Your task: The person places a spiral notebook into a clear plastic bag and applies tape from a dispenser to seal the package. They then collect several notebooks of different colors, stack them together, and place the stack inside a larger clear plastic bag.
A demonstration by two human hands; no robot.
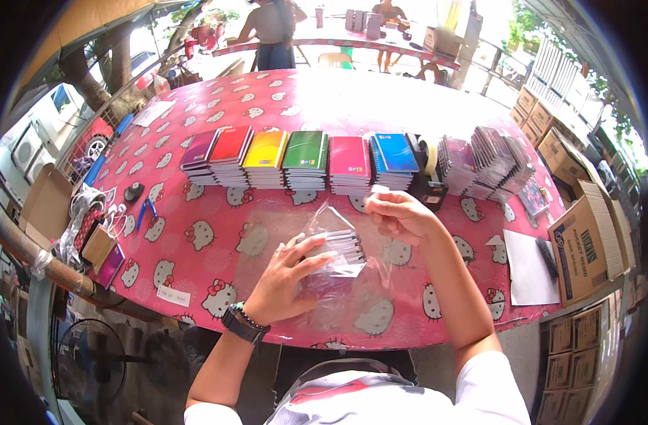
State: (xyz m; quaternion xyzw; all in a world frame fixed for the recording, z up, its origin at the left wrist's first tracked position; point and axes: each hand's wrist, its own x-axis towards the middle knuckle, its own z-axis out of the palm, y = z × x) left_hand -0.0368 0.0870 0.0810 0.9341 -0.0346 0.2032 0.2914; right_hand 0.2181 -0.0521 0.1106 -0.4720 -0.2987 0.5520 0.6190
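Observation:
A bundle of spiral notebooks (346,248) lies on the table in front of me, with the spiral edges and white pages showing through clear plastic wrap (317,294). My left hand (290,273) is laid over the left side of the bundle, its fingers gripping the wrapped notebooks. To the right and a little above, my right hand (400,214) is raised in a pinch. A small pale strip of tape (378,190) shows at its fingertips. Just beyond that hand stands a black tape dispenser (428,190) with a roll of tape.
Stacked notebooks run across the table: purple (199,150), red (229,145), yellow (265,150), green (305,150), pink (349,157) and blue (395,152). Wrapped bundles (490,159) stand right of them. A carton (586,244) sits at the right edge, blue-handled pliers (147,211) at left.

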